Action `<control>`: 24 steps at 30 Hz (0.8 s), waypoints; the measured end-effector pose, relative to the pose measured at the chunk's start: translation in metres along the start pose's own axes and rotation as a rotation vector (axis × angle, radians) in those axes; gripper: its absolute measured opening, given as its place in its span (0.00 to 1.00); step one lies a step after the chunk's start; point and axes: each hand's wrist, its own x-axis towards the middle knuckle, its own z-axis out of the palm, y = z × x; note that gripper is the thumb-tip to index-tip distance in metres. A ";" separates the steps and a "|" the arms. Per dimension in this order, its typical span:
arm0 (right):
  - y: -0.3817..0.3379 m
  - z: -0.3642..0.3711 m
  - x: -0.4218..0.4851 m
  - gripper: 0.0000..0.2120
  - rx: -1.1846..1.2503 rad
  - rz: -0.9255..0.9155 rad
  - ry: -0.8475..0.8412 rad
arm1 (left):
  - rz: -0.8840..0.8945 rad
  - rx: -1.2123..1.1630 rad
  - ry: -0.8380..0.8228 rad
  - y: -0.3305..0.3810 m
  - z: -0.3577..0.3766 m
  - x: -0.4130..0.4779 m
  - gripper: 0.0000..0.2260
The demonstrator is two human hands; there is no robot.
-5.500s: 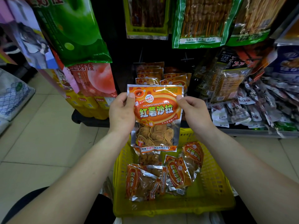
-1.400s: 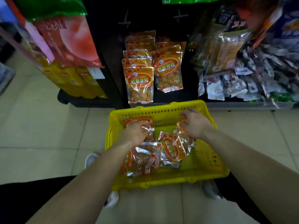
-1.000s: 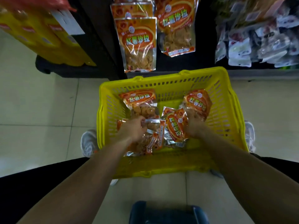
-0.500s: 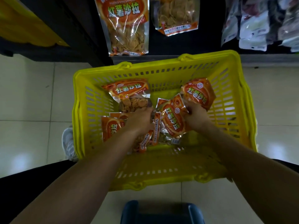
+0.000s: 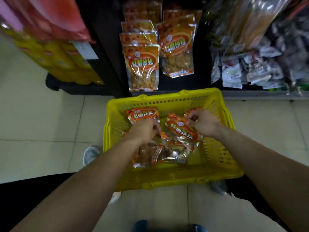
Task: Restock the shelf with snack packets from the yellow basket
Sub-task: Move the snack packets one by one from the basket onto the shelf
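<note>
Right hand (image 5: 203, 124): fingers curled, pinching the top edge of an orange snack packet (image 5: 182, 130), which is tilted over the pile. Left hand (image 5: 143, 129): fingers curled on the corner of a second packet (image 5: 163, 136), with the hand covering most of it. Both hands are inside the yellow basket (image 5: 167, 98) on the floor. A loose packet (image 5: 142, 113) lies near the far wall. Hanging packets (image 5: 142, 64) fill the dark shelf beyond the basket, and white sachets (image 5: 234, 74) lie to the right.

You can reach into the yellow basket (image 5: 215, 158) freely at its near right corner, but snack packets (image 5: 167, 153) crowd its left and middle, and stocked packets (image 5: 142, 67) fill the shelf (image 5: 250, 94) past its far rim.
</note>
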 end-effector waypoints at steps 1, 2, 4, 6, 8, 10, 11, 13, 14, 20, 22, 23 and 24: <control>-0.013 -0.013 -0.008 0.08 -0.004 -0.023 0.017 | 0.019 -0.027 0.049 0.007 -0.015 -0.008 0.06; -0.026 -0.028 -0.016 0.07 -0.005 -0.044 0.044 | 0.029 -0.056 0.100 0.015 -0.030 -0.016 0.05; -0.054 -0.058 -0.035 0.05 -0.009 -0.100 0.115 | 0.045 -0.111 0.186 0.030 -0.061 -0.033 0.03; -0.078 -0.087 -0.056 0.06 -0.024 -0.153 0.194 | 0.051 -0.201 0.246 0.044 -0.091 -0.050 0.04; -0.096 -0.112 -0.072 0.05 -0.035 -0.183 0.264 | 0.057 -0.276 0.314 0.056 -0.120 -0.065 0.05; -0.109 -0.130 -0.086 0.04 -0.016 -0.211 0.313 | 0.088 -0.294 0.379 0.065 -0.146 -0.079 0.05; -0.113 -0.136 -0.092 0.04 -0.004 -0.224 0.328 | 0.107 -0.304 0.409 0.068 -0.157 -0.084 0.06; -0.119 -0.141 -0.102 0.04 0.012 -0.250 0.350 | 0.116 -0.345 0.449 0.073 -0.173 -0.091 0.06; -0.120 -0.140 -0.105 0.04 0.020 -0.255 0.367 | 0.114 -0.371 0.460 0.075 -0.179 -0.093 0.06; -0.119 -0.128 -0.095 0.04 0.167 -0.247 0.447 | 0.105 -0.469 0.459 0.072 -0.183 -0.094 0.07; -0.125 -0.129 -0.088 0.04 0.171 -0.276 0.455 | 0.107 -0.475 0.451 0.069 -0.180 -0.090 0.06; -0.129 -0.129 -0.085 0.04 0.158 -0.300 0.453 | 0.118 -0.454 0.442 0.070 -0.180 -0.086 0.06; -0.133 -0.128 -0.082 0.04 0.148 -0.327 0.445 | 0.131 -0.423 0.430 0.072 -0.180 -0.083 0.06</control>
